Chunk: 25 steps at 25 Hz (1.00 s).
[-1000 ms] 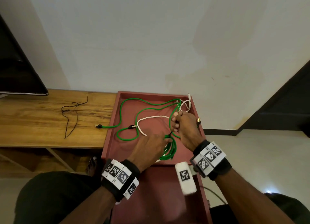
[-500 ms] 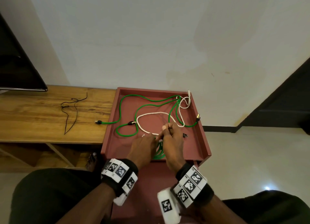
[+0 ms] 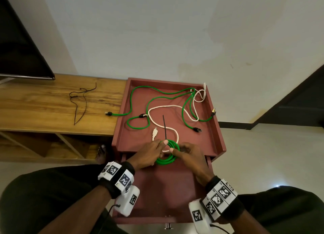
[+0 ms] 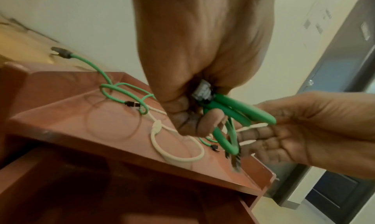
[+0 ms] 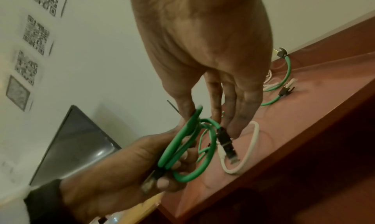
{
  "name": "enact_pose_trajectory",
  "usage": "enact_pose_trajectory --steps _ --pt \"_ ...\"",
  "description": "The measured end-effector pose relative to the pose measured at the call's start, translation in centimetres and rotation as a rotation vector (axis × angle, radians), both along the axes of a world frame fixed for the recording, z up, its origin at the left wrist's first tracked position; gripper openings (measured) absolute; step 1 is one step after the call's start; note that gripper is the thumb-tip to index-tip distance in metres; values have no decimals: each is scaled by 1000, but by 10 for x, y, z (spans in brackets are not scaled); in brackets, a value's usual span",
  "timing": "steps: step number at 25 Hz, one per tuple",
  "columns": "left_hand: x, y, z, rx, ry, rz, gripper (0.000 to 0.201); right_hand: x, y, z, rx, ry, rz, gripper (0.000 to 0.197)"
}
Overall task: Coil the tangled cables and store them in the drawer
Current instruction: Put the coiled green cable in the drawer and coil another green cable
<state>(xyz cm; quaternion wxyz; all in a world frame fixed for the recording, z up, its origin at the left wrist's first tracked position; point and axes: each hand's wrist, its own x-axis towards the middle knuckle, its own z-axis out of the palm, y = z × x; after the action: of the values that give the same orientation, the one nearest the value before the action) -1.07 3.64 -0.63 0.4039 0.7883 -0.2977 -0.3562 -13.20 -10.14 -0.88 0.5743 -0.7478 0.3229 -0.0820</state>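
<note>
No legible words, brand names or numbers are found in any view. Black-and-white square coded markers (image 3: 112, 169) are carried on the left wristband, and similar markers (image 3: 217, 199) on the right wristband. Further coded squares (image 5: 36, 34) are seen on the wall in the right wrist view, blurred. Their content cannot be read.
</note>
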Motion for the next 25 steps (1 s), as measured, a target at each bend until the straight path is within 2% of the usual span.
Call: enact_pose_trajectory --steps 2,3,6,8,10,13,16,18,22,25 --pt "1 11 -14 97 133 -58 44 -1 8 -13 11 105 -10 18" --pt "2 17 -21 180 132 -109 45 -1 13 -22 27 163 -22 15" --pt "13 35 -29 519 -134 -293 50 6 35 -58 33 348 -2 11" --pt "28 43 -27 629 -277 -322 47 17 44 -85 42 439 5 12" --pt "49 50 -24 604 -358 -203 44 33 48 -105 32 527 20 20" --pt "77 51 -19 475 -398 64 46 59 51 -133 -28 626 98 35" --pt "91 43 -10 368 -512 206 42 79 56 -153 -62 642 146 27" --pt "93 35 -5 313 -570 311 38 86 60 -161 -66 597 149 29" --pt "100 22 -14 264 -348 516 37 81 62 -163 -149 502 175 42" --pt "107 12 -31 197 -119 648 39 60 52 -154 -166 469 188 43"
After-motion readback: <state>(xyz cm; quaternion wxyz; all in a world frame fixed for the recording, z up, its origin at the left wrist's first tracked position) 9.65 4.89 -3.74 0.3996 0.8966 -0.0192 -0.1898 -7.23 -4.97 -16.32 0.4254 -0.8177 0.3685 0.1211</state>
